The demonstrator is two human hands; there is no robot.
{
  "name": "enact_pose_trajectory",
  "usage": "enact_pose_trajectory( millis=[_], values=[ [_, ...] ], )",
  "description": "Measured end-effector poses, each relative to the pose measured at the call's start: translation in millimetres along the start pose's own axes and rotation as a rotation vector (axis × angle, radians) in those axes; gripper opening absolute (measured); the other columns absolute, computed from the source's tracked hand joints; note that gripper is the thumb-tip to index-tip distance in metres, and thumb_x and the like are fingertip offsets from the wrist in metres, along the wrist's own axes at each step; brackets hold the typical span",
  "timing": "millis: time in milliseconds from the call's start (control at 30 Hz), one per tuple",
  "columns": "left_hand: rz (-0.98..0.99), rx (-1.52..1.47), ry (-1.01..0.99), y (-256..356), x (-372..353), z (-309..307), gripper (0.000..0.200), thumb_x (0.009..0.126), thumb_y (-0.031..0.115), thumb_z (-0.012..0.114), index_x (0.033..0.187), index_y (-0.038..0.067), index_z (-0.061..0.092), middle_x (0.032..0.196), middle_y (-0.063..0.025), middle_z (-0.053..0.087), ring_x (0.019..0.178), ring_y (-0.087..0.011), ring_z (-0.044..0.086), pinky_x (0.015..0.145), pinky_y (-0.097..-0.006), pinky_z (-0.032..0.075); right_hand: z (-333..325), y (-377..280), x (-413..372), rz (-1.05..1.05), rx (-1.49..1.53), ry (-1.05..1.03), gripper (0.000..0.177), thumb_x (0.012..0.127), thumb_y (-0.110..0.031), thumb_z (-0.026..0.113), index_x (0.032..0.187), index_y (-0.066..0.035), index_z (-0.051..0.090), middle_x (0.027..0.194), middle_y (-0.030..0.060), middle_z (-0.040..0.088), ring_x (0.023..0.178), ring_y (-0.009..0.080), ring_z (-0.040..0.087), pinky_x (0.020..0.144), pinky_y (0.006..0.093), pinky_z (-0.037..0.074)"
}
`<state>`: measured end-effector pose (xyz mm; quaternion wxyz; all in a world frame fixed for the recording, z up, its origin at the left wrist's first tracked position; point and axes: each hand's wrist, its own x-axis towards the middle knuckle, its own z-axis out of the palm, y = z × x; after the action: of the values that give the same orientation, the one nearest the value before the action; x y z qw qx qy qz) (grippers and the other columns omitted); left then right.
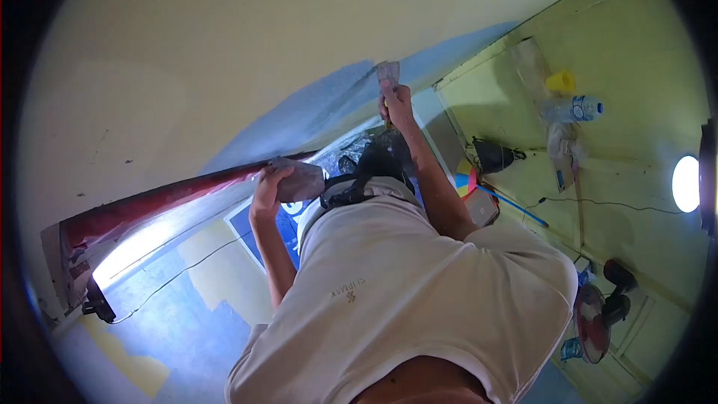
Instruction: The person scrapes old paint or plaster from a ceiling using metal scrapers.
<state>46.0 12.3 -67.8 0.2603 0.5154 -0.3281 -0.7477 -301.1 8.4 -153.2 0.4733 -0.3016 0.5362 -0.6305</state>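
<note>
My right hand (399, 107) is closed around a putty knife (388, 72), its blade lying at the edge of a blue patch (318, 108) on the cream wall (187, 52). Lower and to the left, my left hand (265, 196) grips a flat grey plate (303, 182), thumb over its near face. This plate is smeared with pale material and sits close to my waist. Dark cloth or plastic (385, 155) shows between my arms, partly hidden by my shirt.
A lit lamp (93, 295) stands at the lower left, its cable trailing across the floor. To the right are a water bottle (572, 109), a yellow cup (560, 81), a dustpan (493, 155), a blue stick (516, 206) and a fan (592, 323). Another bright light (685, 184) shines at the far right.
</note>
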Motion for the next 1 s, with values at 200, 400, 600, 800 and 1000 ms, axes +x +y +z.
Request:
enact_pose_trajectory(
  millis=[200, 400, 600, 800, 1000],
  values=[
    [0.015, -0.005, 0.003, 9, 4, 6, 0.015, 0.080, 0.012, 0.067, 0.092, 0.003, 0.065, 0.085, -0.0068, 0.067, 0.076, -0.0193, 0.066, 0.070, -0.0308, 0.053, 1, -2, 6, -0.043, -0.027, -0.018, 0.057, 0.094, -0.049, 0.056, 0.054, -0.010, 0.046, 0.042, -0.0009, 0.042, 0.033, 0.0093, 0.040, 0.032, 0.0260, 0.029],
    [0.025, -0.008, -0.002, 13, 13, 7, 0.014, 0.081, 0.012, 0.066, 0.091, 0.002, 0.065, 0.085, -0.0069, 0.067, 0.075, -0.0187, 0.066, 0.070, -0.0315, 0.053, -6, 1, 10, -0.065, -0.077, -0.035, 0.056, 0.095, -0.047, 0.055, 0.055, -0.009, 0.046, 0.041, 0.0001, 0.042, 0.032, 0.0103, 0.040, 0.033, 0.0265, 0.030],
    [0.006, -0.029, 0.042, 6, 12, 6, 0.017, 0.080, 0.013, 0.067, 0.092, 0.003, 0.065, 0.084, -0.0070, 0.067, 0.075, -0.0188, 0.065, 0.073, -0.0328, 0.052, 5, -13, 0, -0.054, -0.081, -0.042, 0.058, 0.097, -0.047, 0.052, 0.055, -0.008, 0.046, 0.042, 0.0016, 0.043, 0.033, 0.0109, 0.041, 0.035, 0.0269, 0.032],
    [0.019, -0.036, 0.021, 5, 13, 5, 0.016, 0.080, 0.014, 0.067, 0.089, 0.001, 0.066, 0.083, -0.0075, 0.067, 0.073, -0.0188, 0.065, 0.070, -0.0315, 0.051, 8, -22, 3, -0.107, -0.087, -0.080, 0.059, 0.097, -0.048, 0.051, 0.055, -0.007, 0.047, 0.041, 0.0021, 0.043, 0.033, 0.0109, 0.041, 0.035, 0.0264, 0.032],
    [0.016, -0.072, -0.018, 3, 16, 6, 0.013, 0.082, 0.010, 0.065, 0.091, 0.000, 0.065, 0.084, -0.0079, 0.067, 0.074, -0.0182, 0.066, 0.069, -0.0310, 0.053, 20, -24, -14, -0.065, -0.086, -0.039, 0.060, 0.098, -0.047, 0.050, 0.053, -0.007, 0.047, 0.040, 0.0020, 0.042, 0.032, 0.0115, 0.040, 0.034, 0.0270, 0.032]
  ],
)
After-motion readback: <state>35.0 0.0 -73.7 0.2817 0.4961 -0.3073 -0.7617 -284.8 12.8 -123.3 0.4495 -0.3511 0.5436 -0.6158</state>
